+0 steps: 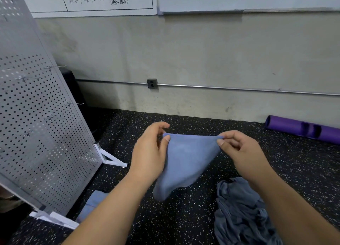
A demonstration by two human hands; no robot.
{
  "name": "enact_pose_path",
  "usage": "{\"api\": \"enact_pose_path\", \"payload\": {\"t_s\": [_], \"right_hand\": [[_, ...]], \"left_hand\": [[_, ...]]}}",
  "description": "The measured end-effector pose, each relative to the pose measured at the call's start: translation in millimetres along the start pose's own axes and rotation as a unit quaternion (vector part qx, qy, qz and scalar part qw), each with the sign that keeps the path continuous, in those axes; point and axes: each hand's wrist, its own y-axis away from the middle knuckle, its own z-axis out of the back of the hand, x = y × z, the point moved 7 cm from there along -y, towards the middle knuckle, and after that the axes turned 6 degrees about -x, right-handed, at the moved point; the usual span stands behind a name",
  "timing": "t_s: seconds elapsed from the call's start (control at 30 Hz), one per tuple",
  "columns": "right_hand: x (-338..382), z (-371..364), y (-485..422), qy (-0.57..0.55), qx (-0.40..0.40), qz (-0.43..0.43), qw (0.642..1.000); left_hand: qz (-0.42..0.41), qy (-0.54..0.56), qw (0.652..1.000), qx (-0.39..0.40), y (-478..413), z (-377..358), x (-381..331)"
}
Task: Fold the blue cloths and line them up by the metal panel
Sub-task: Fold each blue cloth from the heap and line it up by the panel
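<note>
A blue cloth (184,160) hangs in the air above the speckled floor, stretched between both hands. My left hand (149,152) pinches its upper left corner between thumb and fingers. My right hand (239,149) pinches its upper right corner. The cloth narrows downward to a hanging point. A folded blue cloth (92,202) lies on the floor beside the base of the perforated metal panel (42,125), partly hidden by my left forearm. A crumpled heap of grey-blue cloths (239,208) lies on the floor at the lower right.
The metal panel leans at the left on white feet (112,160) and carries several small hooks. A purple roller (301,129) lies by the wall at the right. A conduit and a socket (152,83) run along the wall.
</note>
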Motion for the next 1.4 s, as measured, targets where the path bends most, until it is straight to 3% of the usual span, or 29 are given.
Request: {"api": "enact_pose_path", "payload": {"t_s": [0.1,0.2,0.27,0.33,0.43,0.53,0.57,0.67,0.77,0.9,1.03,1.3,1.4], "right_hand": [[2.5,1.4,1.7,0.054,-0.013,0.023,0.998],[2.0,-11.1,7.5,0.080,0.044,0.009,0.996],[8.7,1.7,3.5,0.040,-0.032,0.023,0.998],[10.7,10.1,-0.5,0.043,-0.065,0.033,0.996],[-1.7,-6.7,2.2,0.127,0.024,0.002,0.992],[3.6,9.8,-0.5,0.074,-0.076,0.029,0.994],[4.0,11.1,-2.1,0.080,-0.076,0.031,0.993],[-5.3,1.4,-1.4,0.178,-0.019,0.005,0.984],[2.3,11.7,-0.1,0.111,-0.093,0.025,0.989],[-5.4,-1.3,-0.7,0.115,-0.003,-0.008,0.993],[-3.2,5.5,1.7,0.149,-0.081,0.021,0.985],[-9.3,7.5,-2.9,0.084,-0.090,-0.003,0.992],[-6.3,2.7,-1.8,0.070,-0.076,-0.002,0.995]], "left_hand": [[0.016,0.046,0.999,-0.005,0.5,0.5,5.5],[0.013,0.175,0.984,0.030,2.8,-4.9,-7.5],[0.031,0.210,0.977,-0.015,-0.6,0.6,-4.3],[0.042,0.152,0.987,-0.013,-1.2,-0.6,4.3],[0.038,0.097,0.993,0.052,4.6,-11.4,6.7],[0.026,0.114,0.993,0.007,0.0,-3.2,8.2],[0.032,0.094,0.995,0.016,-1.3,-4.3,10.4],[0.053,0.052,0.997,0.024,0.3,-7.2,16.5],[0.043,0.068,0.997,-0.004,0.0,-4.1,12.3],[0.070,0.039,0.997,-0.008,-0.6,-6.2,22.6],[0.070,0.024,0.997,-0.033,-0.9,-3.8,24.7],[0.061,0.040,0.997,-0.037,-2.7,-4.6,21.8],[0.057,-0.005,0.998,-0.023,-1.2,-7.8,25.3]]}}
